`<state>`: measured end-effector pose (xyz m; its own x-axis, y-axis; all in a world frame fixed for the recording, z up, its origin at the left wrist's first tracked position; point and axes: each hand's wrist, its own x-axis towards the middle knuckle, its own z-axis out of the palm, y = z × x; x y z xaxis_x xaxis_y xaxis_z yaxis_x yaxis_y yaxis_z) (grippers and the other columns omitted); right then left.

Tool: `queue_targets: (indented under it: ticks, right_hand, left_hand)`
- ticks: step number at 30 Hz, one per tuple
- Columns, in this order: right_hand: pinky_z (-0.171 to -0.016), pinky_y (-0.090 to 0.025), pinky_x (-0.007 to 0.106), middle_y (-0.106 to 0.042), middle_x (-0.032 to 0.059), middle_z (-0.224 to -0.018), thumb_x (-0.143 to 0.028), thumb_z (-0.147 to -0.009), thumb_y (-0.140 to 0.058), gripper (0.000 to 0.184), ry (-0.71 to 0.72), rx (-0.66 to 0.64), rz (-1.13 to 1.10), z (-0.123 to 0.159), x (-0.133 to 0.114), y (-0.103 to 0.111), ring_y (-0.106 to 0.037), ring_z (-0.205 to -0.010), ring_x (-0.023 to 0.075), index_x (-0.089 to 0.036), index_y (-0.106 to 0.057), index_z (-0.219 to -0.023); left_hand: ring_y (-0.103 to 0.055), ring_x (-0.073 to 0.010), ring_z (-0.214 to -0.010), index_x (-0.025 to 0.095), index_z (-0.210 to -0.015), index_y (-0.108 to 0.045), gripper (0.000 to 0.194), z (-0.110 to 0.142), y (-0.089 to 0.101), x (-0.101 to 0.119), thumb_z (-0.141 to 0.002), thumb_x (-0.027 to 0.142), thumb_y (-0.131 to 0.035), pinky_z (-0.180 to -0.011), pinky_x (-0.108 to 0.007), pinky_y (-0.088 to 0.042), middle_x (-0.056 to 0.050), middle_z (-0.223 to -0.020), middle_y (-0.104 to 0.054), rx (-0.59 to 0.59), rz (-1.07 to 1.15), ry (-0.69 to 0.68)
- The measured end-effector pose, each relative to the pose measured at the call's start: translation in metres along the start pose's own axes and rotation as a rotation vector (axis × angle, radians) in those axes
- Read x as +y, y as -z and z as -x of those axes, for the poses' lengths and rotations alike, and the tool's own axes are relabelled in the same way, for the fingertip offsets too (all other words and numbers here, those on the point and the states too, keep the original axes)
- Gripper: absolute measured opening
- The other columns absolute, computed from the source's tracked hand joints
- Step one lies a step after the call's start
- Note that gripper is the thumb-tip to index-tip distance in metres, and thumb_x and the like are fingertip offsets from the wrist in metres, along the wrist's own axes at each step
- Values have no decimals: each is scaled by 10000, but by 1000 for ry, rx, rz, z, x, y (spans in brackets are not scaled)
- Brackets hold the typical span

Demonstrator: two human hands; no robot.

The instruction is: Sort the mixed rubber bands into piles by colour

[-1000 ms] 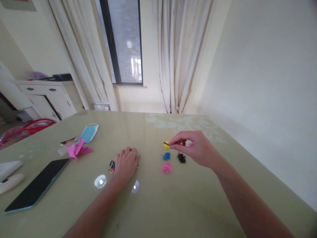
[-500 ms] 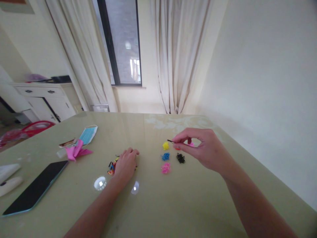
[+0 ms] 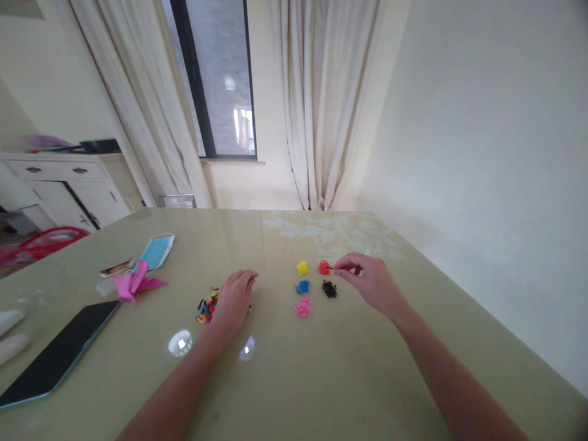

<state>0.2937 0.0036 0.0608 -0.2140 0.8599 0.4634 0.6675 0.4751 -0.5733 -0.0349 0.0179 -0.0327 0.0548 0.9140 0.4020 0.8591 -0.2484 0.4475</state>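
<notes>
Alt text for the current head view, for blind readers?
The right hand pinches a dark piece by the red pile, with yellow pile, blue pile, pink pile and black pile nearby. The left hand partly covers a mixed pile on the table.

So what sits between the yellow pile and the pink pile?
In the head view, the blue pile lies between the yellow pile and the pink pile.

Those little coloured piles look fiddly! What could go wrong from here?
The dark piece pinched in the right hand could slip into the red pile beside it. That hand might also nudge the nearby black pile. A careless shift of the left hand, over the mixed pile, could scatter it.
</notes>
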Motion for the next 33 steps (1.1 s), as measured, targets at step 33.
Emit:
queue_targets:
  ticks: [33]
  right_hand:
    - [-657,-500,269,-743,41,-827,-300,-975,-653,137,23,-80,-240,48,-27,-95,-679,-724,174,-205,-751,-963]
  left_hand:
    - [-752,-200,-884,191,-995,-738,224,26,-4,61,-867,376,-736,-864,-337,-604,-64,-958,-798,-268,864,34]
